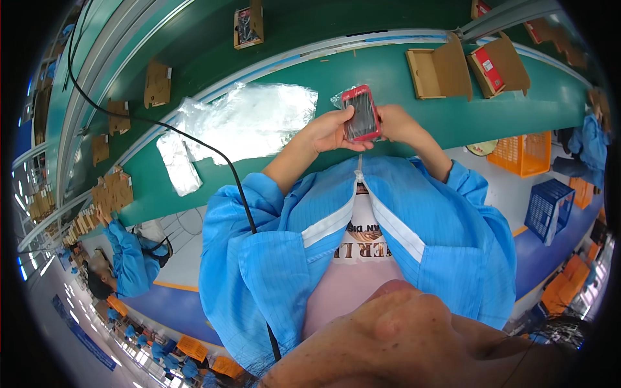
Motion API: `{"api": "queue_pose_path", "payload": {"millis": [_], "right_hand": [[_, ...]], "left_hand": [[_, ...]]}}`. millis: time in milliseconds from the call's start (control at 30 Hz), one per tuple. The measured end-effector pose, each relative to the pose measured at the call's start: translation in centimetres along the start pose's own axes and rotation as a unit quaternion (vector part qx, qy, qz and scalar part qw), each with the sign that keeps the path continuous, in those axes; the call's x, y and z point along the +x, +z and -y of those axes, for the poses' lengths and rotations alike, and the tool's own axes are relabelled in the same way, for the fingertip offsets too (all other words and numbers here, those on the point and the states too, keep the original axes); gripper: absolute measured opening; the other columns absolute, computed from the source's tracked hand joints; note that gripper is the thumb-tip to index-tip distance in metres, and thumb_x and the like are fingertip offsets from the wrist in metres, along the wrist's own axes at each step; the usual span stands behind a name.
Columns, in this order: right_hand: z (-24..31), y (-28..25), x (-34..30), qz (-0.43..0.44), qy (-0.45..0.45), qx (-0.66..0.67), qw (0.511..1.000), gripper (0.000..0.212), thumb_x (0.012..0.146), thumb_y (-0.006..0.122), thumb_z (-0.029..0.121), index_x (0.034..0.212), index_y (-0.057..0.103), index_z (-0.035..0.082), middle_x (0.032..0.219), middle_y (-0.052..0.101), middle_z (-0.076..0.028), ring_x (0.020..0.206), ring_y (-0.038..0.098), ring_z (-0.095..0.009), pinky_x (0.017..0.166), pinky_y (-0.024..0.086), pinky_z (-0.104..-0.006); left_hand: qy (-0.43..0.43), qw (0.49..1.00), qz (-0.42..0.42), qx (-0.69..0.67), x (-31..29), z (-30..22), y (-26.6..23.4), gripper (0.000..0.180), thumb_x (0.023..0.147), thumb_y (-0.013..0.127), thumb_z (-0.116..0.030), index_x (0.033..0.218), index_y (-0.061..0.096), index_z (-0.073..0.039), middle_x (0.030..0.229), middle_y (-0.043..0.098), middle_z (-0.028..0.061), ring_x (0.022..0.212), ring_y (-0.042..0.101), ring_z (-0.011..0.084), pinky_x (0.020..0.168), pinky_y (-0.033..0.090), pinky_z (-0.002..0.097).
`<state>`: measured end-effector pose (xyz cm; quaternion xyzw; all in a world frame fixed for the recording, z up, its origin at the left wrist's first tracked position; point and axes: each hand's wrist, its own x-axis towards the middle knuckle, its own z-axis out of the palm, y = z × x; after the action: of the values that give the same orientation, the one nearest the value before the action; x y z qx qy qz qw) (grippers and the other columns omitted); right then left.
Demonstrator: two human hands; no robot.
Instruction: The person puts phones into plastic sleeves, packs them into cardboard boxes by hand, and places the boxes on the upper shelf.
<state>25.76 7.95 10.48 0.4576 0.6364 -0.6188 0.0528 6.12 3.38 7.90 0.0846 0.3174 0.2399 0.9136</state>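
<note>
With twelve o'clock taken as the top of the view, a red-edged device [361, 115] with a dark face is held between the two hands, just beyond the blue jacket [278, 213]. Its left side is grasped by the left hand [331, 132], the thumb laid over the edge; its right side is met by the curled right hand [396, 123], though whether it grips cannot be told.

The near edge of the green bench [491, 116] is partly hidden by the jacket at six o'clock. Room is left at one and three o'clock, while nine to ten o'clock is taken up by clear plastic sheeting [246, 123]. The far edge is bounded by a pale rail [362, 43].

Dark lettering is borne by the pink shirt [346, 288] at six o'clock. At two o'clock, a pale label is seen on a red box [488, 70] in an open carton [510, 61], its print too small to be read.
</note>
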Motion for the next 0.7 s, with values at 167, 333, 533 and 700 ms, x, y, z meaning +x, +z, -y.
{"api": "queue_pose_path", "payload": {"millis": [167, 333, 533, 700], "right_hand": [[-3.1, 1.9, 1.1, -0.203, -0.097, -0.18, 0.958, 0.023, 0.07, 0.067, 0.021, 0.084, 0.059, 0.004, 0.074, 0.063, -0.02, 0.068, 0.061, -0.038, 0.06, 0.05, -0.0423], [-7.4, -1.0, -2.0, -0.202, 0.082, 0.066, 0.974, 0.037, 0.073, 0.074, 0.035, 0.08, 0.059, 0.001, 0.068, 0.062, -0.013, 0.063, 0.063, -0.032, 0.06, 0.05, -0.0404], [-18.4, -9.5, -2.1, -0.598, -0.102, 0.066, 0.792, 0.056, 0.077, 0.072, 0.043, 0.112, 0.058, 0.001, 0.108, 0.06, -0.023, 0.106, 0.058, -0.029, 0.084, 0.047, -0.0363], [-17.8, -6.3, 4.4, -0.463, -0.027, -0.096, 0.881, 0.038, 0.089, 0.056, 0.033, 0.088, 0.064, -0.004, 0.082, 0.065, -0.024, 0.067, 0.062, -0.041, 0.061, 0.051, -0.0455]], "left_hand": [[0.016, 0.997, 0.038, 0.061, 0.8, -0.3, -1.3, 0.051, 0.095, 0.044, -0.044, 0.124, 0.045, -0.002, 0.103, 0.064, 0.0189, 0.079, 0.067, 0.0281, 0.059, 0.056, 0.0348], [0.11, 0.985, -0.083, 0.105, 0.5, 0.5, -1.0, 0.041, 0.098, 0.042, -0.031, 0.128, 0.039, -0.003, 0.112, 0.059, 0.0131, 0.092, 0.064, 0.0224, 0.067, 0.055, 0.0341], [0.259, 0.903, -0.254, 0.229, 2.5, 0.3, -4.0, 0.023, 0.096, 0.047, -0.017, 0.108, 0.053, 0.001, 0.097, 0.06, 0.0077, 0.086, 0.055, 0.0129, 0.077, 0.047, 0.0297], [0.334, 0.731, -0.39, 0.449, 6.5, -1.2, -0.4, 0.032, 0.088, 0.057, -0.025, 0.103, 0.052, 0.003, 0.084, 0.062, 0.0218, 0.081, 0.061, 0.0371, 0.07, 0.047, 0.0415]]}}
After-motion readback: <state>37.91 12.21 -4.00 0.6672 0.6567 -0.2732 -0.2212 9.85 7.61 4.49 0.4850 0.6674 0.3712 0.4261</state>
